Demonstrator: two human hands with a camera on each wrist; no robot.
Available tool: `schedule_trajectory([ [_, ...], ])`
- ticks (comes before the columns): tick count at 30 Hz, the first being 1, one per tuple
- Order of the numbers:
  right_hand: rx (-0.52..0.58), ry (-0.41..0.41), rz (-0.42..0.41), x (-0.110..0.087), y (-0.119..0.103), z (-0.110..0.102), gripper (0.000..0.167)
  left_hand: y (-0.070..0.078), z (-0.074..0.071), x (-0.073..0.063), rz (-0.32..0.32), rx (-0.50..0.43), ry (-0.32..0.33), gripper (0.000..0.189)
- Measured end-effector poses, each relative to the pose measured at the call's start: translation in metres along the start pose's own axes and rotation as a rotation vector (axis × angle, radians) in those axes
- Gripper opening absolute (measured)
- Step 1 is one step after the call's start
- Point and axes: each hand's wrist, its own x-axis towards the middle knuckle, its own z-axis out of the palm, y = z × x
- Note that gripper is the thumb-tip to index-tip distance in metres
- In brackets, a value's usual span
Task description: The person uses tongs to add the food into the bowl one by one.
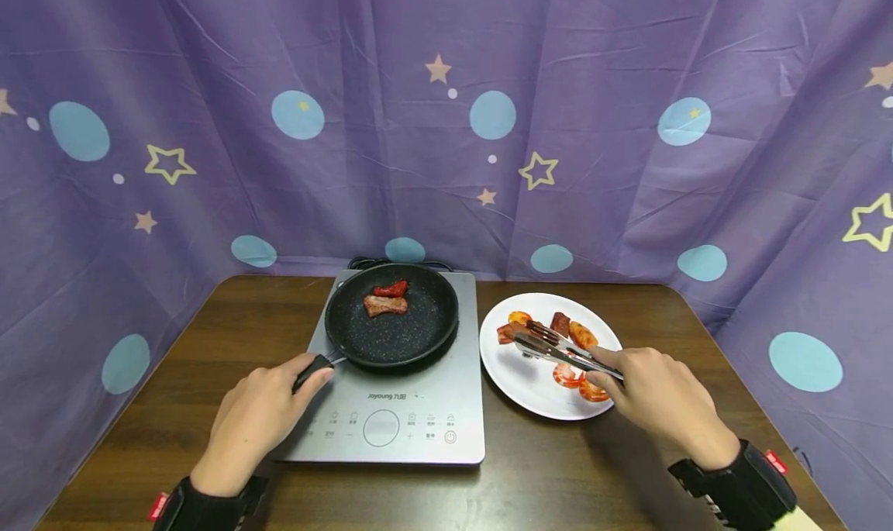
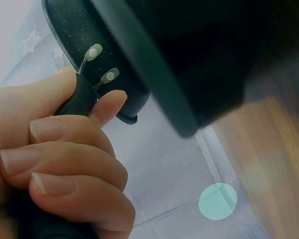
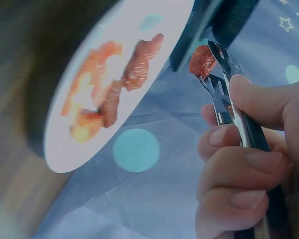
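My left hand (image 1: 261, 411) grips the black handle (image 1: 312, 372) of a frying pan (image 1: 398, 341). In the left wrist view its fingers curl round that handle (image 2: 74, 102). Two pieces lie in the pan: a browned meat piece (image 1: 385, 305) and a smaller red one (image 1: 391, 289). My right hand (image 1: 663, 395) holds metal tongs (image 1: 574, 354) above a white plate (image 1: 512, 384). A reddish-brown food piece (image 3: 203, 60) is at the tongs' tips in the right wrist view. On the plate are meat, tomato slices (image 1: 594, 391) and yellow-orange pieces (image 1: 582, 334).
The pan sits on a silver induction cooker (image 1: 456, 395) with a touch panel at its front. A black cable (image 1: 366, 263) lies behind it. Everything stands on a brown wooden table (image 1: 209, 337), with a purple patterned curtain (image 1: 391, 167) round its back and sides.
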Motion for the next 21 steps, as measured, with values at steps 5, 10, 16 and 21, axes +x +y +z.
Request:
schedule_trajectory([
  [5, 0.006, 0.029, -0.037, 0.015, -0.013, -0.007, 0.037, 0.000, 0.000, 0.000, -0.006, 0.001, 0.004, 0.059],
  [10, 0.004, 0.061, -0.102, 0.033, -0.030, -0.011, 0.028, 0.000, -0.001, 0.000, -0.005, 0.002, 0.009, 0.058],
  [16, 0.019, 0.061, -0.170, 0.058, -0.056, -0.013, 0.013, 0.000, -0.001, -0.001, -0.002, -0.001, 0.009, 0.057],
  [21, 0.048, 0.070, -0.213, 0.079, -0.075, -0.010, 0.012, 0.001, -0.001, -0.001, 0.001, -0.001, 0.008, 0.057],
])
